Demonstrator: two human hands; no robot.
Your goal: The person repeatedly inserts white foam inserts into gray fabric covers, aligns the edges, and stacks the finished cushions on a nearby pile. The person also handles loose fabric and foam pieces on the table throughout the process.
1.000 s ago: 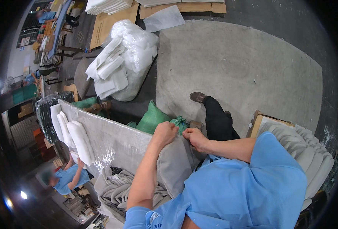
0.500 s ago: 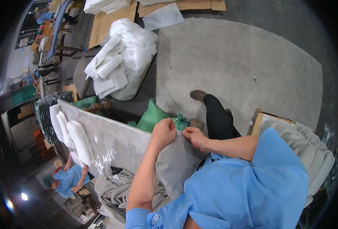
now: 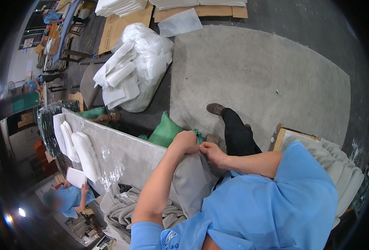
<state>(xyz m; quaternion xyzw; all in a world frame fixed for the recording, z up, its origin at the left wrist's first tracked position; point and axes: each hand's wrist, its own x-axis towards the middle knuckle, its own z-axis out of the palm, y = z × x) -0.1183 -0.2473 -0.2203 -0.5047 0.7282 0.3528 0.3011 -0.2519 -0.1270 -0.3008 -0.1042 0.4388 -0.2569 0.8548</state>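
Observation:
A grey fabric cushion cover point(image 3: 191, 179) stands upright against my body, over the near end of the plastic-wrapped table. My left hand point(image 3: 186, 142) is closed at its top edge, knuckles up and fingertips hidden. Right beside it, my right hand point(image 3: 212, 153) pinches the cover's upper right corner, thumb and forefinger together. The two hands almost touch. Whether a zipper or seam lies between the fingers is too small to tell.
Rumpled grey covers point(image 3: 128, 206) are heaped at my left, and white pads point(image 3: 86, 154) lie along the table point(image 3: 130, 155). Green sacks point(image 3: 164, 131) sit beyond my hands. Stacked pale cushions point(image 3: 338, 173) stand at right. A co-worker point(image 3: 72, 198) holds a white pad at far left.
My left hand has turned knuckles up and shifted slightly right, closer to my right hand. At far left, the co-worker has raised a white pad off the table.

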